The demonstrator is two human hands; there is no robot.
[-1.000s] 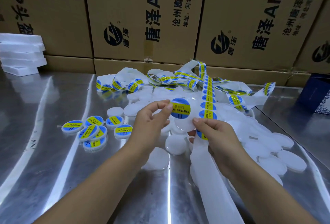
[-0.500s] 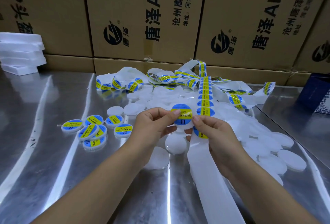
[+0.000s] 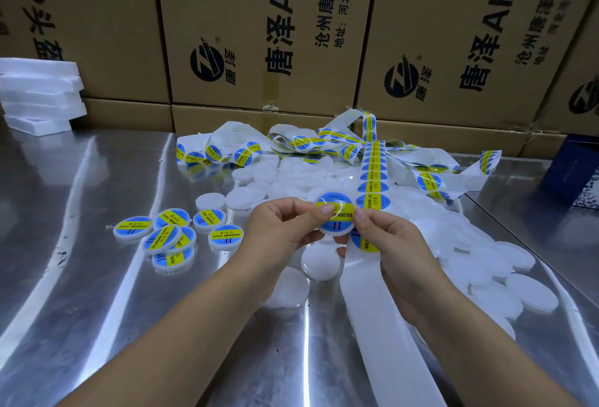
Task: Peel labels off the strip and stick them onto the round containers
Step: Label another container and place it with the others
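Printed cardboard cartons [image 3: 259, 33] stacked along back; white slabs [image 3: 39, 95] piled far left; dark blue box [image 3: 573, 166] far right; steel tabletop [image 3: 81, 277] underneath

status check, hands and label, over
Left hand pinches container. Right hand holds strip, presses label down. Nothing blocking.

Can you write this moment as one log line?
step: stick label | left hand: holds container | right hand: holds strip, thumb on label | labelled containers: at left
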